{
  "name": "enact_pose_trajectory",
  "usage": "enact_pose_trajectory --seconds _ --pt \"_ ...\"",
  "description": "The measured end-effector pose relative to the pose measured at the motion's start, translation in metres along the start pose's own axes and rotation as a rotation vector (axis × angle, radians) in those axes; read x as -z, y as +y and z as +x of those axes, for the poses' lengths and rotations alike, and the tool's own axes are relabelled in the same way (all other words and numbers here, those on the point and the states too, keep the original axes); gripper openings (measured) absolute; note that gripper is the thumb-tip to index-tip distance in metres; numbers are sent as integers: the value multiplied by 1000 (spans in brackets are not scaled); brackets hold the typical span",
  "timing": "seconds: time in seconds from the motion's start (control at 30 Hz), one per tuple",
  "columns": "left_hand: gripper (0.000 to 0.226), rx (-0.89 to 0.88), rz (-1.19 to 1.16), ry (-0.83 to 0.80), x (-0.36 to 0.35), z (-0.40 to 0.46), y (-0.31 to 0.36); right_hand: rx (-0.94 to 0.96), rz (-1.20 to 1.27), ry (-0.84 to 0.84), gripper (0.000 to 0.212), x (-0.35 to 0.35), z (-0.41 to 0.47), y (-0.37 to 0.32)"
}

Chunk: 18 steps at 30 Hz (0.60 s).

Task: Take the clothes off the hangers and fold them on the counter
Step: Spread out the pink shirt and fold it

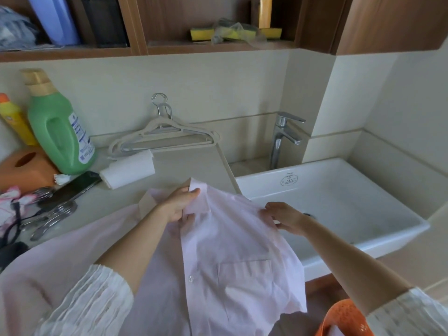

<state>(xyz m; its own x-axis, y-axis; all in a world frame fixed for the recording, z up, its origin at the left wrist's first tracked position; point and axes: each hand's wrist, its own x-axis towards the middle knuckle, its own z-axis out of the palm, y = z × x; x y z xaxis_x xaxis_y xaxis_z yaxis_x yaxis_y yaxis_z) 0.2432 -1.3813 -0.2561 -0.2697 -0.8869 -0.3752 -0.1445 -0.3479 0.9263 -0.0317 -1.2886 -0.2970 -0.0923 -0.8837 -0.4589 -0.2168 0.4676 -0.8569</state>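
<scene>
You have the pink shirt [218,251] off its hanger now, and it lies part on the counter [191,163] and part over the edge of the white sink [339,190], with its front and pocket facing up. Your left hand [180,204] is pinching the collar at the top of the shirt. Your right hand [286,218] is holding the cloth at the shoulder, with the fingers curled on it. The empty hangers [162,137] lean on the wall behind, so that part looks done for this shirt. Now the job seems to be to lay the shirt flat so you can fold it. I think it would help to slide the whole shirt to the left, away from the sink, so no part hangs over the edge. Pull the collar and the shoulder gently apart so the cloth goes smooth. Watch the long sleeve on your left side; it runs close to the scissors [52,214] and the phone [72,187], so keep it from catching on them. The paper towel roll [128,169] is near too, so leave it some room.
</scene>
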Motion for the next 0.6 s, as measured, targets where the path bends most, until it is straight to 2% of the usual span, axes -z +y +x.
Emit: enact_pose_trajectory --seconds 0.07,0.13,0.17,0.23,0.27,0.4,0.5,0.57,0.6 --pt "14 6 -28 0 -1 0 2 -17 175 -71 28 4 -2 1" --pt "14 7 -76 -1 -1 0 7 -68 228 -144 15 4 -3 3" --pt "15 -1 -93 -1 -3 1 10 -94 239 -182 20 4 -1 6" --pt "18 -17 -131 -1 -6 2 13 -142 294 -227 52 2 5 13" --pt "19 -20 -149 4 -9 2 14 -147 346 -245 61 0 7 14" --pt "22 71 -216 13 -13 0 16 -104 486 -280 57 -5 6 7" --pt "23 96 -219 2 -13 3 16 -138 372 -348 56 -1 -2 1" --pt "24 85 -200 10 -14 6 16 -136 166 -371 60 6 -9 -5" --pt "24 78 -192 18 -14 6 15 -105 20 -317 57 10 -12 -11"
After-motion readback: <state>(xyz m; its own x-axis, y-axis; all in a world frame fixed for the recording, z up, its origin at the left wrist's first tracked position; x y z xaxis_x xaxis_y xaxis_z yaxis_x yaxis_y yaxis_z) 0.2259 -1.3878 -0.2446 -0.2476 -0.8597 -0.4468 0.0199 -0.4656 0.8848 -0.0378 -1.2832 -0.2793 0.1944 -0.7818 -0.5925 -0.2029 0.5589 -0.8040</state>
